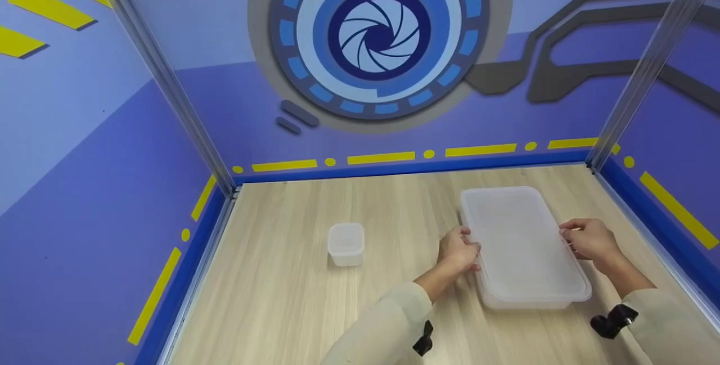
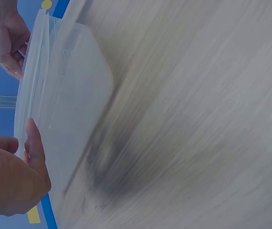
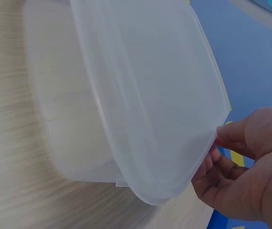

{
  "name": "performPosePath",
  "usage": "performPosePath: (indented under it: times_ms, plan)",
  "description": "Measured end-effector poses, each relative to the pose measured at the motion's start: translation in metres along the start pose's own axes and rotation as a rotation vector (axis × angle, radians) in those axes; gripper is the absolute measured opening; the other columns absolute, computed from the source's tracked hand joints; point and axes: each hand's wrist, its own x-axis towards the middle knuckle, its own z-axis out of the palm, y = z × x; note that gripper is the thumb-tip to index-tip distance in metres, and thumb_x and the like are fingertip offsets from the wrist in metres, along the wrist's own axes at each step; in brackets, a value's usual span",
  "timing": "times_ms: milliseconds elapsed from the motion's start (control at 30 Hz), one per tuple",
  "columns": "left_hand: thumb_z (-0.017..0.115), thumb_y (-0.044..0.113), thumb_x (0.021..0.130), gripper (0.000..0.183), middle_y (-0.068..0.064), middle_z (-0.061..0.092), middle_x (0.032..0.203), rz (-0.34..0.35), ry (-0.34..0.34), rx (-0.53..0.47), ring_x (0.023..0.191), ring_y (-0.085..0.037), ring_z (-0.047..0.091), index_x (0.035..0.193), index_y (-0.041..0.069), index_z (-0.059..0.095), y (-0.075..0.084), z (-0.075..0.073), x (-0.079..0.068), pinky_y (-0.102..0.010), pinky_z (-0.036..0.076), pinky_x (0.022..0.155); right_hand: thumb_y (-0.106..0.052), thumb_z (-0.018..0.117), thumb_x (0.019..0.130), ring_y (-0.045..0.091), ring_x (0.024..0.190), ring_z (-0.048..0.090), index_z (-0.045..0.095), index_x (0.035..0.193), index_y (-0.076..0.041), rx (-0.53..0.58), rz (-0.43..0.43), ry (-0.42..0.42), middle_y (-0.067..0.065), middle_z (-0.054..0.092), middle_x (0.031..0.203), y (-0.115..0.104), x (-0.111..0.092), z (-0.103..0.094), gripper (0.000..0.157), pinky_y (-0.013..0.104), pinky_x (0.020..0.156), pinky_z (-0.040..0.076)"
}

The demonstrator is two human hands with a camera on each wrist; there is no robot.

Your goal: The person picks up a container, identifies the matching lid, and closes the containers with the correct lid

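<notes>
A large rectangular clear plastic food container [image 3: 69,105] stands on the table's right side, and its frosted lid [image 1: 523,241] lies over the top. At the lid's left edge, my left hand [image 1: 459,249] grips the rim; in the left wrist view its thumb and a finger [image 2: 36,148] lie on either side of it. Across from it, my right hand [image 1: 590,239] pinches the right edge, thumb on top and fingers curled below, as the right wrist view shows. Whether the lid is fastened all round, I cannot tell.
A small lidded plastic container [image 1: 346,244] stands left of the middle of the wooden table [image 1: 270,286]. Blue and purple printed panels [image 1: 225,112] wall in the back and both sides, with metal posts [image 1: 169,84] at the corners.
</notes>
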Motion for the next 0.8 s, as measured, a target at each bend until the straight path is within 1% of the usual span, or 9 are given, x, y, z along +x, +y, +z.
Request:
performPosePath:
  times_ms: [200,333,433,567,700,800]
  plan:
    - [0.073,-0.003,0.094,0.03,0.0,0.056,0.092,0.01,-0.011,0.031,0.056,-0.015,0.06,0.122,0.008,0.066,0.003,-0.002,-0.004,-0.027,0.057,0.048,-0.013,0.05,0.11,0.024,0.086,0.062,0.057,0.134,0.015,-0.002,0.01,-0.018,0.016,0.064,0.101,0.0,-0.002,-0.002,0.038,0.034,0.07,0.061]
    - [0.072,-0.001,0.094,0.03,0.0,0.056,0.089,0.019,-0.008,0.069,0.051,-0.014,0.059,0.122,0.008,0.065,0.003,-0.002,-0.006,-0.027,0.056,0.047,-0.013,0.05,0.11,0.025,0.088,0.062,0.057,0.134,0.015,0.006,0.02,-0.017,0.017,0.064,0.103,0.001,-0.002,-0.002,0.037,0.034,0.071,0.061]
    - [0.073,0.002,0.096,0.03,0.003,0.056,0.088,0.022,-0.001,0.107,0.05,-0.013,0.059,0.124,0.01,0.066,0.002,0.0,-0.004,-0.028,0.058,0.049,-0.013,0.05,0.11,0.024,0.087,0.062,0.057,0.134,0.015,0.007,0.015,-0.013,0.016,0.064,0.102,0.001,-0.002,-0.001,0.037,0.032,0.069,0.061]
    - [0.071,0.006,0.099,0.031,0.005,0.057,0.089,0.036,-0.003,0.148,0.052,-0.014,0.063,0.129,0.01,0.065,0.002,0.0,-0.001,-0.028,0.057,0.05,-0.013,0.052,0.109,0.022,0.083,0.062,0.058,0.132,0.015,0.006,-0.001,0.014,0.014,0.065,0.097,-0.001,0.0,0.0,0.037,0.031,0.067,0.06]
    - [0.07,0.007,0.1,0.032,0.004,0.057,0.088,0.043,-0.004,0.167,0.052,-0.015,0.065,0.132,0.009,0.065,0.002,-0.001,0.002,-0.024,0.052,0.047,-0.013,0.053,0.108,0.02,0.082,0.062,0.06,0.132,0.015,0.006,-0.006,0.038,0.013,0.067,0.096,-0.002,0.0,0.003,0.038,0.031,0.066,0.061]
    - [0.071,0.007,0.1,0.031,0.004,0.057,0.087,0.036,-0.002,0.164,0.051,-0.015,0.064,0.13,0.009,0.065,0.001,0.0,0.005,-0.025,0.054,0.047,-0.013,0.054,0.108,0.02,0.082,0.063,0.061,0.132,0.015,-0.001,-0.003,0.049,0.014,0.068,0.097,-0.004,0.001,0.004,0.038,0.031,0.067,0.061]
